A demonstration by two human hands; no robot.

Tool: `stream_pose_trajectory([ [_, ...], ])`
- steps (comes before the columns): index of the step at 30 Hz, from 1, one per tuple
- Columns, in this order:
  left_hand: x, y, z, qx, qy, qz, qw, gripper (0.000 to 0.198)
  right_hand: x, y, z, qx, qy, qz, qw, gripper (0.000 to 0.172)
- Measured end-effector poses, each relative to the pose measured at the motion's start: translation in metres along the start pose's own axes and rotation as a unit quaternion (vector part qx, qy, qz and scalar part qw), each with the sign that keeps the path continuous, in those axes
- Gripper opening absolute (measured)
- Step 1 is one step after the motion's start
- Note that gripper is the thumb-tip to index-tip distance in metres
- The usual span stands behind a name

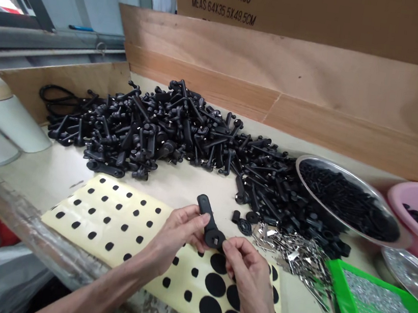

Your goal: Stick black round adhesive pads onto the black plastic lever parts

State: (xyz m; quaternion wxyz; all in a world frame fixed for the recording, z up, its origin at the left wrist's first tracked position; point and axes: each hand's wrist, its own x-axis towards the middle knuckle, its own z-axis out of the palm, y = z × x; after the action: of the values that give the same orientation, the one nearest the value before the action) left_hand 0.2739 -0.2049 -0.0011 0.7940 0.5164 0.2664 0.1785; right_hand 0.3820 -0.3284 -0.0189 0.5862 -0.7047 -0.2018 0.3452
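A black plastic part (206, 217) with a long arm and a round end is held above the yellow sticker sheet. My left hand (180, 229) grips its arm between thumb and fingers. At the round end, a small metal piece shows in the middle, and my right hand (243, 263) is pinched at that end's right edge; what its fingertips hold is too small to tell. Beneath both hands lies the yellow sheet (107, 230), with small black dots on the left and large black circles (210, 311) on the right.
Behind lies a large pile of black parts (158, 129). To the right are loose metal pieces (296, 255), a metal bowl (400, 238), a pink basin (400, 194) and a green tray (343, 307). White cylinders (24, 122) stand left; a wooden board (224, 66) borders the back.
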Motion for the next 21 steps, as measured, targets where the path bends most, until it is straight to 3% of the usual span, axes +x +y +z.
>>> stream_pose_trajectory([
  [10,0.001,0.0,-0.001,0.01,-0.021,0.002,1.0,0.027,0.0,0.002,-0.001,-0.028,0.024,-0.019,0.999,0.036],
  [13,0.0,0.003,0.001,0.025,-0.018,0.003,1.0,0.024,-0.002,0.002,-0.001,-0.09,0.018,-0.062,0.994,0.033],
  [15,0.0,0.004,0.003,0.036,0.0,0.001,0.999,0.024,-0.004,0.004,0.0,-0.181,0.023,-0.139,0.973,0.031],
  [17,-0.001,0.004,0.004,0.043,0.02,-0.003,0.999,0.026,-0.005,0.008,0.001,-0.29,0.051,-0.214,0.931,0.031],
  [21,0.0,0.001,0.005,0.04,0.007,-0.008,0.999,0.027,0.0,0.017,-0.006,-0.453,0.116,-0.247,0.849,0.037],
])
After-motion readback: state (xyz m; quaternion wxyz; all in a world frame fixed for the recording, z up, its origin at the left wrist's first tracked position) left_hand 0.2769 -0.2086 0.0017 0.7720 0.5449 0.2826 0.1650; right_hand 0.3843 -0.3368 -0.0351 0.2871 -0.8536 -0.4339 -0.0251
